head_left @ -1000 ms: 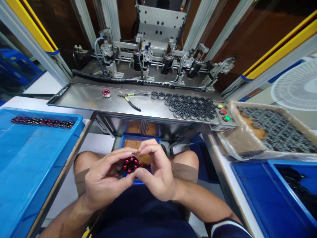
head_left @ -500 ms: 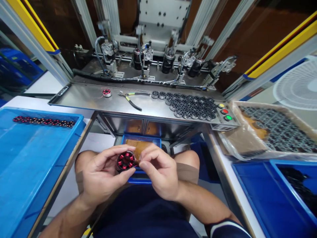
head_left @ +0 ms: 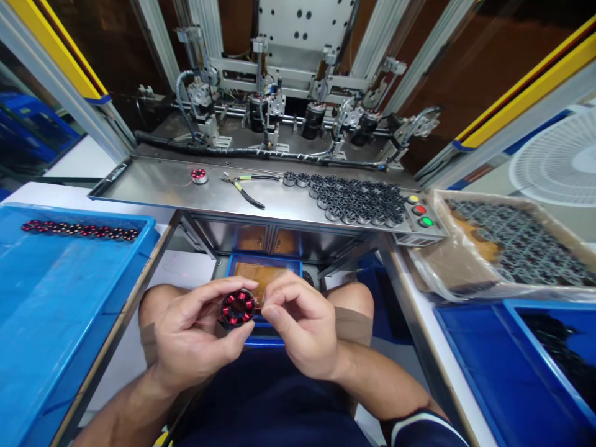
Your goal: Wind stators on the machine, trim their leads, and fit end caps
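Note:
My left hand grips a motor stator between thumb and fingers, above my lap. The stator is a dark ring with red wire-wound poles, its open face turned up towards me. Close by on its right side, my right hand is closed in a pinch. Thumb and forefinger hold a thin reddish wire that runs from the stator's edge; its tip is hidden in the fingers. A second wound stator sits on the metal ledge, beside side cutters with black and yellow-green handles.
Many dark unwound cores stand on the ledge, beside a button box. Behind is a winding machine. A blue tray at left holds a row of wound stators; a lined carton and blue bins are at right.
The stator has turned slightly in my left hand, and my left thumb has shifted a little on its rim. My right hand stays pinched close beside it.

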`<state>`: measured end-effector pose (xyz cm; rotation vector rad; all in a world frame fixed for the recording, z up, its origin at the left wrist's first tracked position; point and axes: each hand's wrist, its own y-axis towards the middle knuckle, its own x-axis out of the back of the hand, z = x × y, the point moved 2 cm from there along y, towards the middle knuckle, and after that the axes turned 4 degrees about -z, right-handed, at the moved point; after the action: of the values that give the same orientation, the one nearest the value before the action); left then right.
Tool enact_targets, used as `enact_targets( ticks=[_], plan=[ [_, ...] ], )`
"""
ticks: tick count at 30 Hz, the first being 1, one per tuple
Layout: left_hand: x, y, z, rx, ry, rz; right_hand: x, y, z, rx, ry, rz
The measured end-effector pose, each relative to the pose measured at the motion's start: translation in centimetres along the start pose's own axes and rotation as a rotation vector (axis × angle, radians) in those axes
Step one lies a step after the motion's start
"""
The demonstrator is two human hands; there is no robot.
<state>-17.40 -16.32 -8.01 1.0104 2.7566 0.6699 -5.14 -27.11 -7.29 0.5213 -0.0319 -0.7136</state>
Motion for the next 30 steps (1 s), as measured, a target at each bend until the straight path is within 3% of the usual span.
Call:
enact_targets(
  ticks=[8, 15, 19, 25, 30],
  plan=[
    [-0.4, 1.3, -1.2, 0.140, -0.175, 0.090, 0.6, 1.0, 0.2, 0.189, -0.075, 0.111],
    [-0.8, 0.7, -1.2, 0.081, -0.080, 0.001, 0.0, 0.0, 0.8, 0.229, -0.119, -0.026],
    [-1.0, 0.5, -1.4, 0.021, -0.044, -0.040, -0.4, -0.4, 1.3, 0.349, -0.120, -0.027],
    [-1.1, 1.3, -1.8, 0.267, -0.261, 0.083, 1.2, 1.1, 1.1, 0.330, -0.100, 0.111],
    [-1.5, 0.8, -1.1, 0.428, -0.437, 0.215, 1.9, 3.7, 1.5, 0.376, -0.092, 0.392]
  ],
)
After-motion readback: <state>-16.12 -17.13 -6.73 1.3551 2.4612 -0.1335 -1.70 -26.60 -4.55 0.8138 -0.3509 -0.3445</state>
